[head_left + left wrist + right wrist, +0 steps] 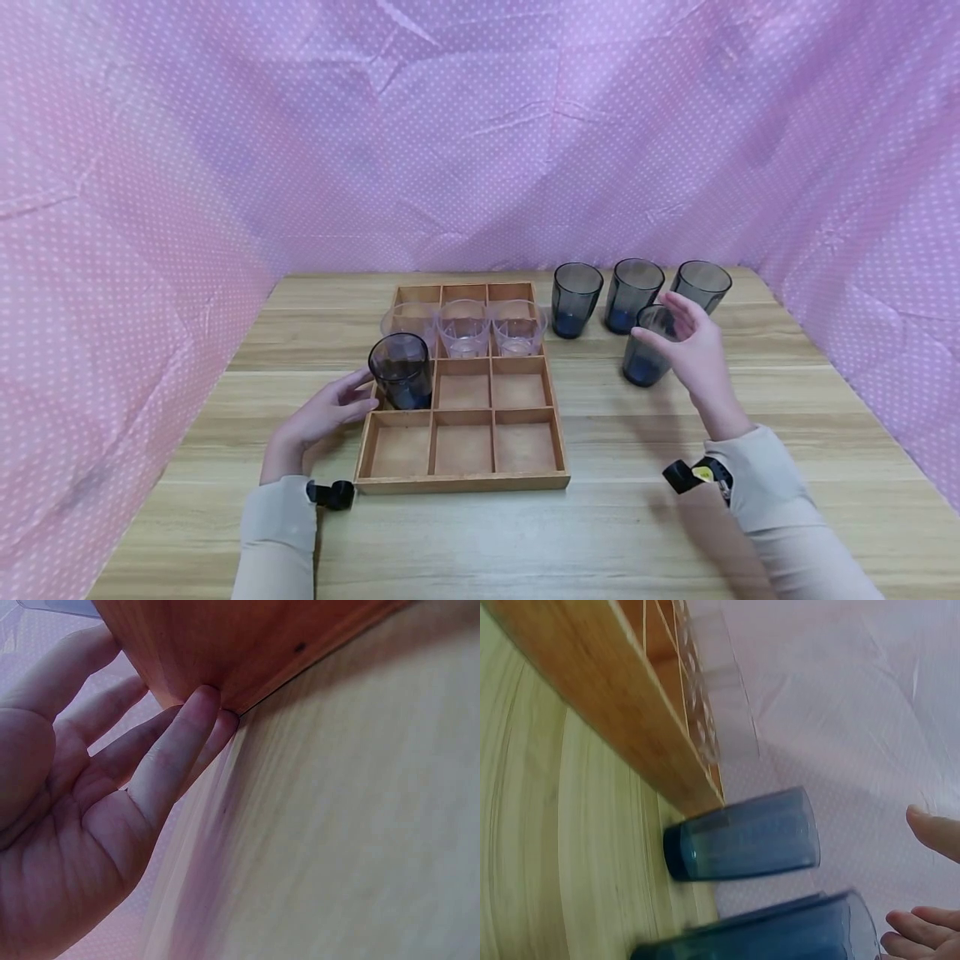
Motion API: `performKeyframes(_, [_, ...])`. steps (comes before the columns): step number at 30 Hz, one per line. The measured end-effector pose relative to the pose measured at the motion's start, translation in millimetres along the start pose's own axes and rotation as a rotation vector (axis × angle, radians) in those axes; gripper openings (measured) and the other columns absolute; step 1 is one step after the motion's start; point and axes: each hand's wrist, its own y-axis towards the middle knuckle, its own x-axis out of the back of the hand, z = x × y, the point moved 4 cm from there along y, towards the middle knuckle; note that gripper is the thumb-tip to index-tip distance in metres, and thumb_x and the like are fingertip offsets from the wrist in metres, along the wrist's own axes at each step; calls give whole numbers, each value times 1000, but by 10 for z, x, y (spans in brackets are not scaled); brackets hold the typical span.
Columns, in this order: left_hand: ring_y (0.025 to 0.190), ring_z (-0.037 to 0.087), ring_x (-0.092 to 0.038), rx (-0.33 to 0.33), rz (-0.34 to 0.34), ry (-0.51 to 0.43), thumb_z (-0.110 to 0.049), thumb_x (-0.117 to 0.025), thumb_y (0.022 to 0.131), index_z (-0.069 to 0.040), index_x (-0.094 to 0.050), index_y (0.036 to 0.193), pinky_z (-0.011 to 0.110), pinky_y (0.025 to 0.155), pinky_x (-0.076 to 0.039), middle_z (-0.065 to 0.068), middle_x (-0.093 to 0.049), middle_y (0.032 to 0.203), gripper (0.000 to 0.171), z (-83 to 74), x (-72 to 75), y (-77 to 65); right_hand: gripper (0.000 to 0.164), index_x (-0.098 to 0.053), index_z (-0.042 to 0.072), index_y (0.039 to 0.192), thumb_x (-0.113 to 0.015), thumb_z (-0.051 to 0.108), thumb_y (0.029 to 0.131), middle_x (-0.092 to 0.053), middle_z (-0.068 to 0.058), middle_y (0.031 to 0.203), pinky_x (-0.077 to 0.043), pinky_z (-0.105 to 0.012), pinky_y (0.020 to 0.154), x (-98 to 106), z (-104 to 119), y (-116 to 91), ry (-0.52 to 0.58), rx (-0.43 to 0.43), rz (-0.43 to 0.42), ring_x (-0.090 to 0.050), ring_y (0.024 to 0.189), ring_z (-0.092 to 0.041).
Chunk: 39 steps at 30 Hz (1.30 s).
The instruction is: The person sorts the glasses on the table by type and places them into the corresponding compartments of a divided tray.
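My left hand [330, 412] rests its fingertips on the left side of a wooden compartment box [468, 483]; the left wrist view shows the fingers [161, 765] against the box's lower edge. A dark tinted glass [402, 371] stands in the left compartment of the box's third row, beside that hand. Over at the right, my right hand [697, 354] is spread around the upper part of another dark glass [647, 350]. In the right wrist view, a gap separates its thumb [937, 832] from the fingers, and no glass shows between them.
Three clear cups [465, 329] sit across the box's second row. Behind the right hand stand three more dark glasses, a left one [576, 300], a middle one [632, 293] and a right one [703, 279]. Pink dotted cloth [480, 150] hangs around the wooden table [600, 533].
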Motion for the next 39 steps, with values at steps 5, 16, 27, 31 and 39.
performKeyframes(5, [137,51,-33,-18,-3,15,-16,-57,98,6,-19,151,18,97,-47,35,-22,153,69,6,5,-1,75,-34,-1,147,-74,13,86,-39,-21,152,-24,-42,122,92,-64,20,-22,-9,-23,-33,144,-27])
performKeyframes(16, [138,50,-33,-12,-8,34,-17,-57,98,4,-22,151,12,94,-43,34,-23,153,68,22,10,0,80,-29,-1,150,-74,14,85,-36,-23,153,-21,-29,122,175,-203,38,-62,-32,-35,-30,146,-28])
performKeyframes(27, [136,48,-37,-7,-10,33,-18,-58,97,3,-20,152,35,103,-46,32,-23,154,70,18,6,-2,90,-17,-4,152,-74,15,85,-24,-22,158,-18,-47,122,165,-363,34,-55,-68,2,-20,147,-36])
performKeyframes(31, [138,49,-35,-8,-9,33,-18,-58,98,3,-21,152,28,103,-45,32,-23,155,69,26,6,5,91,-15,-4,152,-74,14,85,-22,-23,159,-21,-48,121,149,-412,44,-47,-105,17,-20,147,-35])
performKeyframes(39, [139,49,-32,-15,-14,8,-16,-58,97,4,-22,151,6,93,-39,33,-23,154,68,16,-1,1,80,-35,-3,145,-77,23,83,-49,-23,141,-36,-7,85,139,-493,58,-174,-145,-29,-50,111,-11])
